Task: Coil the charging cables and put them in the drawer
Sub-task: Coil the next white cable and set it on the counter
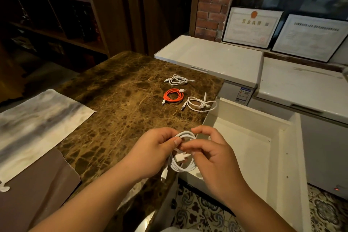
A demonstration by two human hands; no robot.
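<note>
Head view: both hands meet over the near edge of the tabletop [122, 100], and together they hold one white cable [181, 164] that is wound in several loops. The left hand [156, 149] has its fingers curled, and its thumb presses the upper part of the loops against them, so this grip is closed on the cable. The right hand [212, 154] also has curled fingers; its thumb and first finger pinch the cable near a white plug that points to the right between the two hands. The top of the coil rises between the hands, the lower loops hang below the grip, and a second plug hangs under the left palm.

Just to the right of the grip, and partly below it, is the open white drawer [250, 124]. The hanging loops are over its near left corner.

Beyond the grip, three more cables lie on the tabletop, close to its right edge. The nearest is a loose white cable [199, 104] just beside the drawer's far left corner. To the left of it lies a tight orange coil [173, 96]. Farthest from the hands is another white cable [178, 79].

Far left of the grip a pale cloth [37, 118] lies on the tabletop.
</note>
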